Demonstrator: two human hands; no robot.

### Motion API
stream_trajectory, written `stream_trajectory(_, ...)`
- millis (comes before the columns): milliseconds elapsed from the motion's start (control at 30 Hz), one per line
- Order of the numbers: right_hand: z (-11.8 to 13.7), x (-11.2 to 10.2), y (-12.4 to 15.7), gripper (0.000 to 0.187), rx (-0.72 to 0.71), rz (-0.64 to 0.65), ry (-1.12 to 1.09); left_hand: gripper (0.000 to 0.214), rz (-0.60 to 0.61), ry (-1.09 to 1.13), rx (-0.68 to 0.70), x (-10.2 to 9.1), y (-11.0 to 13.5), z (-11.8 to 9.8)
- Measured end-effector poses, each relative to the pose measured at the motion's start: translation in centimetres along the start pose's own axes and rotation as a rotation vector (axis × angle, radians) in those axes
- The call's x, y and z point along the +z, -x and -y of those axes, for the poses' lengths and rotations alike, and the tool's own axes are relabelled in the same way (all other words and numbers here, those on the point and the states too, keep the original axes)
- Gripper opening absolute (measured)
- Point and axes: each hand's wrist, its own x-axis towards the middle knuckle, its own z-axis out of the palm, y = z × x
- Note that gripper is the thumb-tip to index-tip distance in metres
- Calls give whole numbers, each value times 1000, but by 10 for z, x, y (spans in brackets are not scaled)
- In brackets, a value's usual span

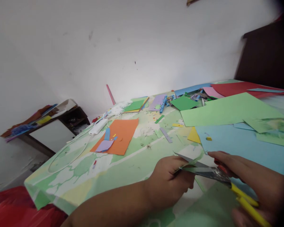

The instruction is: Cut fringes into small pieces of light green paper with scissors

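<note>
My left hand is closed in a pinch on a small strip of light green paper near the table's front edge. My right hand grips yellow-handled scissors, whose metal blades are apart around that strip. A larger light green sheet lies under both hands.
The table has a green and white patterned cover. On it lie an orange sheet, a large light green sheet, a blue sheet, a red sheet, paper scraps and a white cord. A low shelf stands at the left.
</note>
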Motion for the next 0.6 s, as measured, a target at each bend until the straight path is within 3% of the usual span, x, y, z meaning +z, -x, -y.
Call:
stream_trajectory(100, -1, -2, 2, 95, -7, 56, 4, 27, 0, -3, -42, 1, 1, -2)
stream_trajectory(267, -1, 0, -2, 98, -74, -64, 182, 19, 0, 72, -95, 2, 1, -1)
stream_trajectory(600, 2, -6, -4, 99, -126, -90, 252, 13, 15, 235, -219, 3, 4, 2)
